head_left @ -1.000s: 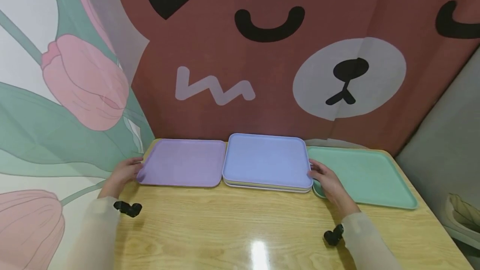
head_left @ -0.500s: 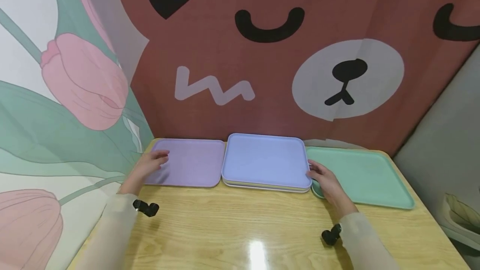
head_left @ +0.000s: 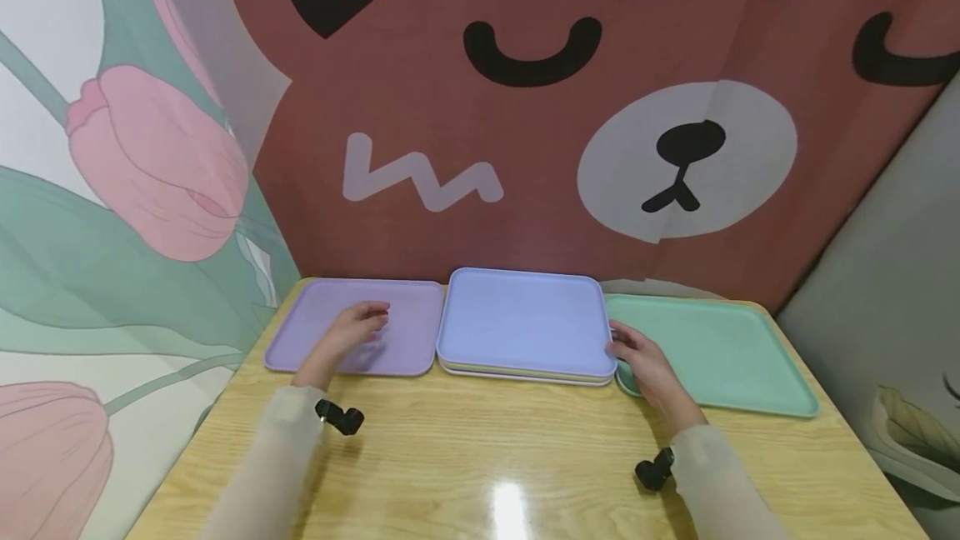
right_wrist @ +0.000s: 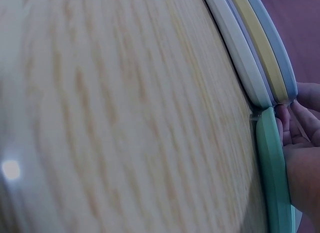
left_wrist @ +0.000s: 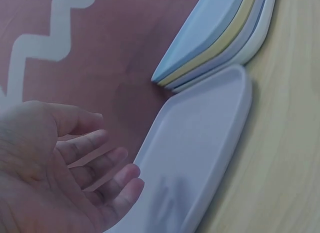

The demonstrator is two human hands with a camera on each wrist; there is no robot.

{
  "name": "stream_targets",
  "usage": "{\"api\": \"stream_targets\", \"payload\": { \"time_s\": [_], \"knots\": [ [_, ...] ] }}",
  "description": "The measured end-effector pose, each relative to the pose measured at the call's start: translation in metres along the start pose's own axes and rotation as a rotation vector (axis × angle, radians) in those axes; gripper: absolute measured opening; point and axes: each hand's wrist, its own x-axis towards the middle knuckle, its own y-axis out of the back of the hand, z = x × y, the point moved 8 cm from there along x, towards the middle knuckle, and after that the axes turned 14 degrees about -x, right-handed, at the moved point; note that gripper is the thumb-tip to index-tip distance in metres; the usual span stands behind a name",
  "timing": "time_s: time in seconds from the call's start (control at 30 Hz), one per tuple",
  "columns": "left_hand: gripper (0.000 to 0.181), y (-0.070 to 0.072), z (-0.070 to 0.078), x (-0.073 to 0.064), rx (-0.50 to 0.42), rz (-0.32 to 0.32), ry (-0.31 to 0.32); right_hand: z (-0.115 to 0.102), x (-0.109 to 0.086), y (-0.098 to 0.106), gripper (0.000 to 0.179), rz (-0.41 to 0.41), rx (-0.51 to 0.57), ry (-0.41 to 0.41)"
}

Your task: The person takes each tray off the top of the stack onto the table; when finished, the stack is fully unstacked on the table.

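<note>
My left hand [head_left: 358, 330] hovers over the purple tray [head_left: 292, 348], fingers loosely bent with nothing between them; in the left wrist view its palm and fingertips [left_wrist: 131, 171] show plainly. Right of that tray lies a stack of trays, with a light blue tray [head_left: 525, 323] on top. Below it show a yellow tray [right_wrist: 260, 45], a purplish one and a whitish one. My right hand [head_left: 651, 367] touches the stack's right edge with relaxed fingertips, thumb nearest me, above the near-left corner of the green tray [head_left: 720, 357].
The three tray groups stand in a row along the back of the wooden table [head_left: 420, 457]. A brown bear-print curtain [head_left: 420, 240] hangs behind them, and a tulip-print one [head_left: 157, 165] at the left. At the right is a grey wall [head_left: 885, 273].
My left hand has left the purple tray's left edge and moved right, over its middle. My right hand has stayed at the edge of the stack. The trays have not moved.
</note>
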Motion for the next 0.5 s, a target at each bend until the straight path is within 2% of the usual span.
{"api": "stream_targets", "payload": {
  "time_s": [0.3,0.5],
  "knots": [
    [0.046,-0.034,-0.003,0.014,-0.071,-0.023,-0.014,0.0,0.0,-0.001,0.061,-0.009,0.01,-0.007],
    [0.048,-0.053,-0.009,0.021,-0.114,-0.034,0.013,-0.001,0.0,0.001,0.06,-0.014,0.006,0.0]
  ]
}}
